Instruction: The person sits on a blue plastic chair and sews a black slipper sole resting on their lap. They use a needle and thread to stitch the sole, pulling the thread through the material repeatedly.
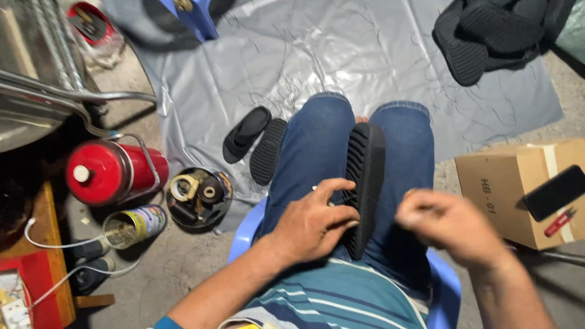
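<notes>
Sheet: grey plastic sheet (365,55) spread on the floor, keeps the footwear off the concrete, loose threads on it.
Seat: blue plastic chair (448,286), person sits on it, knees together to make a lap rest.
Box: cardboard box (506,189) just right of the chair, dark phone (556,192) and small red tool (560,222) on top, close to hand.
Pile: black sandals (487,36) heaped at the sheet's far right.
Flask: red flask (109,170) lying on the floor at left.
Sole: black ridged sole (365,176) on edge between the thighs, braced there.
Pair: two black sandals (256,140) on the sheet by the left knee.
Tray: round tray of tape rolls (198,195).
Left hand: left hand (314,222) fingers pressed on the sole's side, steadying it.
Right hand: right hand (454,222) blurred, raised apart from the sole; cannot tell what its grip has.
</notes>
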